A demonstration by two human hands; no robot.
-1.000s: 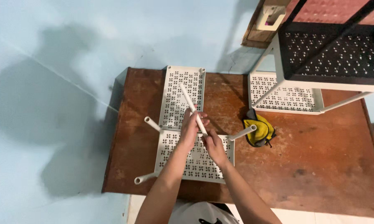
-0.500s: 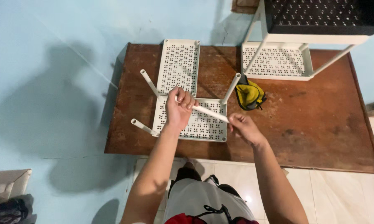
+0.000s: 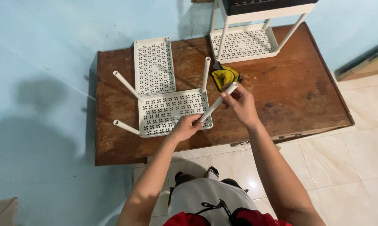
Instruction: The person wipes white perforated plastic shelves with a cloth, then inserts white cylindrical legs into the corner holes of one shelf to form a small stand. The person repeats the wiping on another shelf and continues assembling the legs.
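On the brown wooden table (image 3: 281, 96), seen from the head camera looking down, a white perforated shelf tray (image 3: 172, 112) lies flat near the front edge, and the person works at its front right corner. The left hand (image 3: 187, 127) is at that corner, with the fingers curled closed around the lower end of a white tube leg (image 3: 217, 103). The right hand (image 3: 241, 104) holds the upper end of the same tube, the fingers and thumb pinched on it near the tip. The long axis of the tube runs diagonally: its lower end is at the tray corner in the left hand, and its upper end points up and to the right, away from the person and toward the far right part of the table. It is tilted, not upright. Three other white legs already stand in the tray: one at the back right corner (image 3: 205, 74), one at the back left corner (image 3: 127, 85), leaning out to the left, and one at the front left corner (image 3: 126, 127), also leaning out to the left. A second perforated tray (image 3: 153, 65) lies just behind the first one, touching it or nearly so. A yellow and black object (image 3: 224, 77) lies just behind the right hand. At the far edge stands an assembled white rack (image 3: 244, 42) with its lower shelf on the table.
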